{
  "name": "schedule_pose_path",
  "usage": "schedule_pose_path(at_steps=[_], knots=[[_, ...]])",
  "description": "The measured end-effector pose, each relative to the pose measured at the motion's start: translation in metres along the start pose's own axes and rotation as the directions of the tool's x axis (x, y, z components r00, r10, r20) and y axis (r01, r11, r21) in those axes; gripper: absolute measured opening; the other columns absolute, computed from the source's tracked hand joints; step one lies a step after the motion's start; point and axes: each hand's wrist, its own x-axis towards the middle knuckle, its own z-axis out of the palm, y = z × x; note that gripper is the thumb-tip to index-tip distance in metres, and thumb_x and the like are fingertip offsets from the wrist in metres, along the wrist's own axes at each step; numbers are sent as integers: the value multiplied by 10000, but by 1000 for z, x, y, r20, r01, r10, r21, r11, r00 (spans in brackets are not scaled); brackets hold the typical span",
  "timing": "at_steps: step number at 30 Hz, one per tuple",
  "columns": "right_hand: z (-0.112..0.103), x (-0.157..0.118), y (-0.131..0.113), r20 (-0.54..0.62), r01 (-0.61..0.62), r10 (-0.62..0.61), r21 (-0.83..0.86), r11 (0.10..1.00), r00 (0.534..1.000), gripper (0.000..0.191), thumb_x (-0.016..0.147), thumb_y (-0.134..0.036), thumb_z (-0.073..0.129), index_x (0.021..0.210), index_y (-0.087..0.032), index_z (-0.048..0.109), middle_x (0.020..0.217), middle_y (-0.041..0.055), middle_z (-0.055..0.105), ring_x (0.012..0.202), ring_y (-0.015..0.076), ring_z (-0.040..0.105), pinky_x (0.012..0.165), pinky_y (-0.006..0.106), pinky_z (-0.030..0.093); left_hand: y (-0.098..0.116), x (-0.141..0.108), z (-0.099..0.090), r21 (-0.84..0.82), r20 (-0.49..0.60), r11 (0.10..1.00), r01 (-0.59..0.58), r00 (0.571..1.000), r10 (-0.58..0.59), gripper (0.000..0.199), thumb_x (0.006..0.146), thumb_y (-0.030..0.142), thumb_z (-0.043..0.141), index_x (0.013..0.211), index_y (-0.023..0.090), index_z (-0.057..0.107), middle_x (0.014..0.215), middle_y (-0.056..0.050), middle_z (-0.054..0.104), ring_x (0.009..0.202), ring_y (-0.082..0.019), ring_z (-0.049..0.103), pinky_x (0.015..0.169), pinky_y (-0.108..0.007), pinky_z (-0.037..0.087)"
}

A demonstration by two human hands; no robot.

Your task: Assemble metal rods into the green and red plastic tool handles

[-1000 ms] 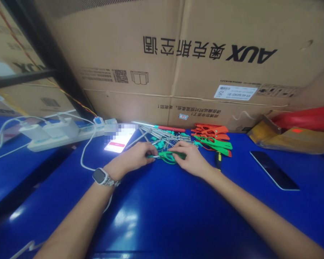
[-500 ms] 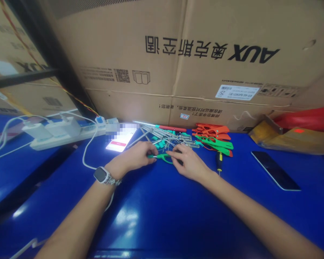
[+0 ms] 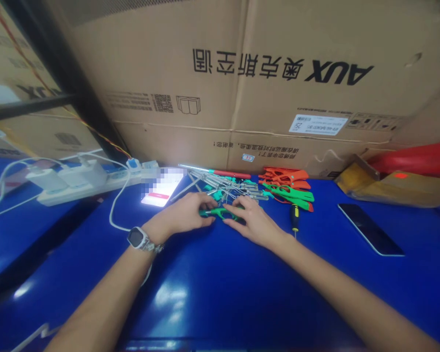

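Observation:
A green handle shell [image 3: 220, 212], with a loop in it like the casing of a long-necked lighter, lies crosswise between my two hands just over the blue table. My left hand [image 3: 190, 211], with a watch [image 3: 136, 237] on its wrist, pinches the shell's left end between thumb and fingers. Round the loop and right end, the thumb and fingers of my right hand [image 3: 253, 220] are closed; they partly hide that end. Right behind the hands lies a pile of metal rods and teal parts [image 3: 223, 183]. Orange shells [image 3: 286, 177] and green shells [image 3: 291, 193] are stacked to its right.
A yellow-black screwdriver [image 3: 295, 217] and a dark phone [image 3: 370, 230] lie to the right. At left are a lit phone [image 3: 157, 194] and a white power strip [image 3: 73, 188] with cables. A large cardboard box [image 3: 212, 107] stands upright behind everything.
My right hand has shifted along the green shell, its thumb now lower beside the loop, and more of the shell shows. The left hand keeps its pinch. The camera view has shifted slightly.

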Motion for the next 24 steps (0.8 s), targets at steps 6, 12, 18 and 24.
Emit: schedule_pose_path(at_steps=[6,12,18,24], knots=[[-1,2,-1,35,-67,64,81,994,997,444,929,-397,605,1343,-239,586,1091,106,582,1046,255,570,921,437,508,2,5,13,75,-29,996,-47,998,50,259,862,315,676,1086,188,703,1059,-81,669,900,-209,631,802,-314,496],[-24,-1,5,101,-121,109,126,985,989,524,855,-378,692,1338,-210,579,1199,120,614,1150,288,561,993,489,450,0,8,12,83,-16,994,-73,997,74,146,895,223,628,1004,191,720,968,-62,684,864,-200,631,797,-310,485],[-31,-8,20,108,-146,123,238,960,987,297,867,-293,712,1154,-218,695,1067,76,646,1012,227,606,935,420,471,8,5,11,137,4,990,-42,999,42,234,879,234,598,1085,201,702,1052,-78,669,956,-237,634,860,-352,489],[-20,-7,21,88,-177,154,435,883,984,264,821,-163,734,1078,-214,697,1056,52,636,995,197,620,943,396,477,26,7,24,208,-49,978,-15,998,26,501,814,589,657,1120,193,677,1110,-103,634,1031,-295,601,907,-418,472]])
